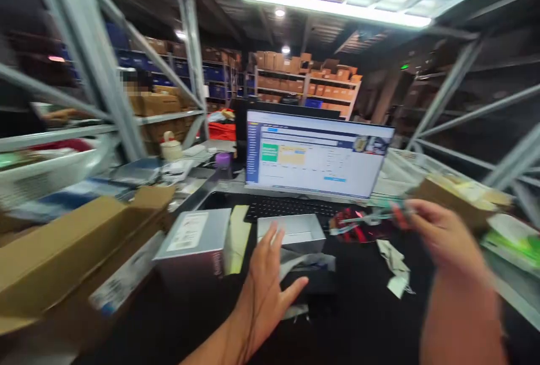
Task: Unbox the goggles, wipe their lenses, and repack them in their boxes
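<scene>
1 open rectangular box [311, 242], pale grey and plain-walled

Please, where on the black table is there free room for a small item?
Bare table shows between left hand and right hand, nearer than the crumpled scrap. Left is crowded: cardboard box, grey box.

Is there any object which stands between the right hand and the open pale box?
Yes, in this view: a shiny red packet lies between the right hand and the open pale box. It looks low, so the hand could probably pass above. The left hand overlaps the box's left side.
</scene>
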Demonstrator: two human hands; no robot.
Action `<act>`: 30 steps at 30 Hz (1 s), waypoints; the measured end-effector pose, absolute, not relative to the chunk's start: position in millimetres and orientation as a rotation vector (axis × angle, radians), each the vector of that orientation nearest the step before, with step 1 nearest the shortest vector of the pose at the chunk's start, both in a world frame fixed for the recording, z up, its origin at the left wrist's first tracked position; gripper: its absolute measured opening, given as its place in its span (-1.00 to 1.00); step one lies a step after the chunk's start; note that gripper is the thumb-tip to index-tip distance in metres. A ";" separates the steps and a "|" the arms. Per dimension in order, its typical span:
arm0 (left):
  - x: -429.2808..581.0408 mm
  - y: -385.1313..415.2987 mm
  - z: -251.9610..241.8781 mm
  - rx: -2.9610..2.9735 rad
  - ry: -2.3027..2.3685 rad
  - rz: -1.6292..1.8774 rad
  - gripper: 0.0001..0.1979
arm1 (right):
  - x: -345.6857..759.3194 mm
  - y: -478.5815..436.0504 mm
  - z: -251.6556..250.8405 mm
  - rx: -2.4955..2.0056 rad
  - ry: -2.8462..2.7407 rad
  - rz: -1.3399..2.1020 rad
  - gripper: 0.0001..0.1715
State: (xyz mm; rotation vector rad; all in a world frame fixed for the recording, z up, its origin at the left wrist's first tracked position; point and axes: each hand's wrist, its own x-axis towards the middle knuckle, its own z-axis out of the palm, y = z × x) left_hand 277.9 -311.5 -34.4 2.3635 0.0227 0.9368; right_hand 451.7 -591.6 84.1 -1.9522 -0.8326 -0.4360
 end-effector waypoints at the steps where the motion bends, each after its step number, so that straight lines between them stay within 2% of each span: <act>1: 280.9 -312.2 -26.2 2.365 -0.026 0.960 -0.11 | 452.8 -585.1 84.9 -1.931 -0.831 -0.343 -0.62; 3: 289.5 -312.8 -6.8 2.380 -0.098 0.984 -0.07 | 451.1 -565.5 83.3 -1.850 -0.840 -0.194 -0.67; 5: 299.8 -313.7 13.6 2.416 -0.165 0.982 -0.13 | 444.6 -543.1 79.1 -1.790 -0.846 -0.144 -0.74; 7: 310.1 -315.0 30.6 2.446 -0.229 0.908 -0.33 | 436.4 -525.8 74.6 -1.747 -0.865 -0.071 -0.77; 9: 318.7 -315.9 42.1 2.445 -0.293 0.763 -0.64 | 431.3 -518.0 71.4 -1.695 -0.881 0.006 -0.75; 11: 323.9 -316.0 48.2 2.411 -0.345 0.656 -0.85 | 431.6 -519.2 69.8 -1.629 -0.892 0.082 -0.71; 15: 323.6 -313.5 51.8 2.361 -0.382 0.613 -0.91 | 438.6 -534.7 72.4 -1.563 -0.918 0.330 -0.63; 20: 319.9 -305.9 46.2 2.161 -0.339 0.305 -0.89 | 441.4 -545.9 77.9 -1.588 -1.017 0.493 -0.58; 24: 325.5 -300.6 35.0 1.800 -0.239 0.096 -0.77 | 445.0 -538.5 72.4 -1.725 -0.979 0.281 -0.66; 28: 331.1 -301.3 33.0 1.428 -0.016 0.175 -0.66 | 428.7 -521.6 65.5 -1.913 -0.970 -0.563 -0.79; 30: 332.2 -302.8 35.7 1.234 0.113 0.256 -0.62 | 411.1 -509.5 62.8 -1.935 -1.180 -0.804 -0.70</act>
